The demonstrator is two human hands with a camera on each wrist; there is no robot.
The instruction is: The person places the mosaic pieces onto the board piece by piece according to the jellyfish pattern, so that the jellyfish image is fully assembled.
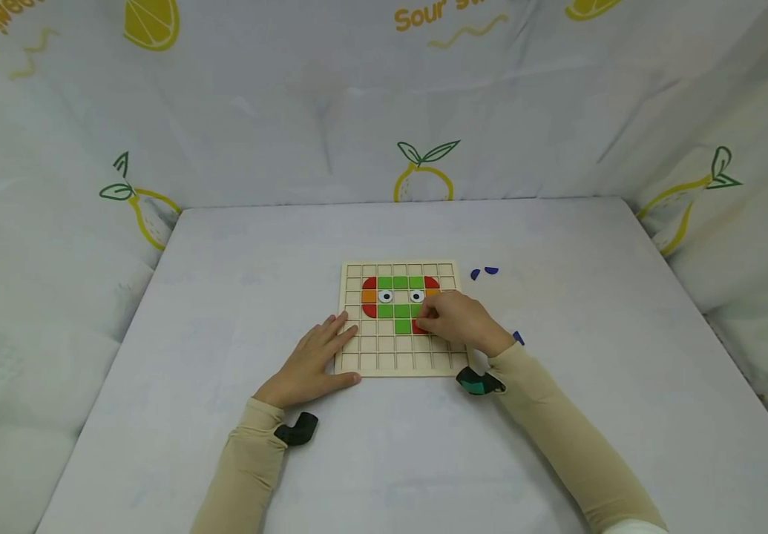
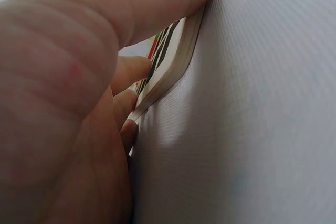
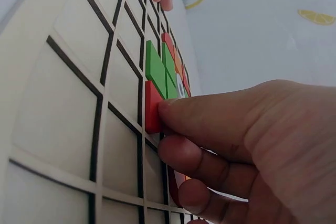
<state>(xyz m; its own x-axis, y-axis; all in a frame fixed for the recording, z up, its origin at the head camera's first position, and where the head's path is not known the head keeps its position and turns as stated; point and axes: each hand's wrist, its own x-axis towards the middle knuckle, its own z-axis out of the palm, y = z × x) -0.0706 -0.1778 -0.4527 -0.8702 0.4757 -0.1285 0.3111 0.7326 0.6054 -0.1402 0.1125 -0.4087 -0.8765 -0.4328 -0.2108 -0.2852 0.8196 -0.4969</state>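
A wooden grid board (image 1: 377,361) lies on the table, partly filled with red, green and orange tiles and two round eye tiles (image 1: 386,297). My right hand (image 1: 460,320) reaches over its right side. Thumb and forefinger pinch a red tile (image 3: 151,109), which sits beside a green tile (image 3: 154,65) in the right wrist view. My left hand (image 1: 315,362) lies spread at the board's lower left corner. Its fingertips rest on the left edge, and the thumb lies along the front edge. The right hand hides some cells on the right.
Two small dark blue pieces (image 1: 491,271) lie on the white table (image 1: 257,267) past the board's upper right corner. Another blue piece (image 1: 519,338) shows beside the right wrist. White curtains with lemon prints (image 1: 424,182) stand behind and at both sides.
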